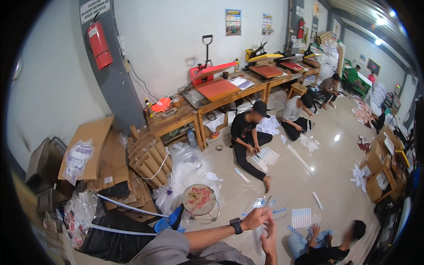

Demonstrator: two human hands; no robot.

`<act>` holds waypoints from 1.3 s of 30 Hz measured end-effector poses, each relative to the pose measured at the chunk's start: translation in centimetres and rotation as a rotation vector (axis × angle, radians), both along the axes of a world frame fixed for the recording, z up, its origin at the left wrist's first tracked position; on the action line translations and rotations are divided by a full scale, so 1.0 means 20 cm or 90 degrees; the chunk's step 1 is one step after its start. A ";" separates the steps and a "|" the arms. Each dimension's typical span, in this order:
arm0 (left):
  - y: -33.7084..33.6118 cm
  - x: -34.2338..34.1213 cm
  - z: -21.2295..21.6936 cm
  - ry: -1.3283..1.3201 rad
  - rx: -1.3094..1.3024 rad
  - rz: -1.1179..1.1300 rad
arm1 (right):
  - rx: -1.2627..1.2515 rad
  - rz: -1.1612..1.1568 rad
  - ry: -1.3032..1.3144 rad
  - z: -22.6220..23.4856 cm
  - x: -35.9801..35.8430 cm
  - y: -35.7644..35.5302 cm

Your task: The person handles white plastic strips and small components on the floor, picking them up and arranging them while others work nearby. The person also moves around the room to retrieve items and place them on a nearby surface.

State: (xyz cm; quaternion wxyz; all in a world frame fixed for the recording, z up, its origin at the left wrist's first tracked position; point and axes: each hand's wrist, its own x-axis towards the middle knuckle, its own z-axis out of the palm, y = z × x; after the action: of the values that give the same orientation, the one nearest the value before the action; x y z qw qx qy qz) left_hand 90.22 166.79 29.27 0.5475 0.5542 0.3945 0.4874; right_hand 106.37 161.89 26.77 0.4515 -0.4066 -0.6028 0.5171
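Observation:
My left hand, with a dark watch on its wrist, is raised with its fingers closed. A thin grey pointed piece shows just above its fingers; what it belongs to is hidden. My right hand is close below it, fingers curled in toward the left hand. A pale strip hangs between the two hands, and I cannot make out what it is. Beyond them on the floor lies a clear sheet with blue round marks.
A round stool stands left of my hands, near a blue-and-white frame and cardboard tubes. People sit on the floor, one close at right, among white strips. Heat presses stand on wooden benches.

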 end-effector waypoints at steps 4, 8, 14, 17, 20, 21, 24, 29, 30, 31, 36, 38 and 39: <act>-0.04 -0.14 0.04 0.121 0.179 -0.051 | 0.068 -0.101 -0.066 0.28 -0.35 0.12; -0.02 -0.34 0.05 0.301 -0.020 -0.206 | 0.030 -0.166 -0.089 0.19 -0.46 0.18; -0.05 -0.36 -0.13 0.325 0.210 -0.351 | -0.117 -0.343 0.281 0.28 -0.52 0.10; -0.06 -0.28 -0.15 0.317 0.237 -0.319 | -0.160 -0.400 0.292 0.22 -0.38 0.00; -0.06 -0.27 -0.03 0.392 0.256 -0.322 | -0.113 -0.496 0.327 0.21 -0.25 -0.09; -0.07 -0.22 -0.03 0.369 0.160 -0.470 | -0.091 -0.572 0.304 0.21 -0.21 -0.12; -0.25 -0.07 -0.29 0.077 -0.265 -0.726 | -0.125 -0.663 0.248 0.23 -0.18 -0.24; -0.52 0.32 -0.41 -0.420 -0.888 -0.629 | -0.026 -0.812 -0.007 0.14 -0.15 -0.59; -0.60 0.40 -0.45 -0.435 -0.915 -0.645 | -0.028 -0.837 -0.022 0.16 -0.12 -0.68; -0.68 0.47 -0.46 -0.447 -0.945 -0.664 | 0.000 -0.854 -0.065 0.17 -0.10 -0.79; -1.11 0.74 -0.44 -0.282 -0.971 -0.759 | 0.080 -0.961 -0.240 0.22 -0.02 -1.31; -1.28 0.83 -0.39 -0.158 -0.981 -0.725 | 0.054 -1.048 -0.215 0.15 0.02 -1.53; -1.36 0.86 -0.31 -0.066 -0.992 -0.687 | 0.055 -1.087 -0.189 0.12 0.03 -1.66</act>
State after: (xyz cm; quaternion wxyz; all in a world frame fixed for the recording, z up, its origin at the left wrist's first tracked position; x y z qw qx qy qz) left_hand 107.37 139.55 23.12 0.9315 0.1181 0.2742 -0.2078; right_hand 107.02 128.77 29.22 0.6169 -0.7658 -0.1628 -0.0804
